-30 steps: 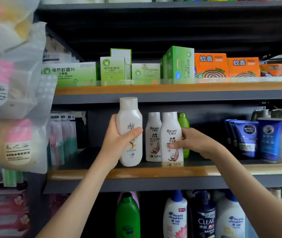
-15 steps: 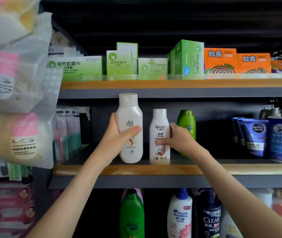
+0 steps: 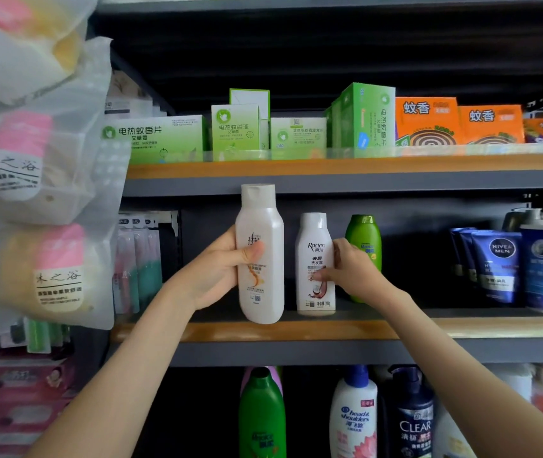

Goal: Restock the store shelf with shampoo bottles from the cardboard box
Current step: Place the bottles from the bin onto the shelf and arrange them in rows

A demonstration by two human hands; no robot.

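Note:
My left hand [image 3: 219, 267] grips a tall white shampoo bottle [image 3: 262, 259] and holds it upright in front of the middle shelf [image 3: 230, 330], its base at the shelf's front edge. My right hand [image 3: 351, 271] holds a smaller white Raclen bottle [image 3: 314, 256] that stands on the shelf, thumb on its label. Just behind my right hand stands a green bottle [image 3: 364, 236]. The cardboard box is out of view.
Blue Nivea Men tubes [image 3: 501, 266] stand at the shelf's right. Green and orange mosquito-repellent boxes [image 3: 366, 117] fill the shelf above. Larger shampoo bottles [image 3: 352, 421] line the shelf below. Bagged goods [image 3: 32, 160] hang at the left beside the shelf.
The second white Raclen bottle seen a second ago is hidden or pushed back; only one shows. My right hand shifted left onto it. The left hand's bottle stays about the same.

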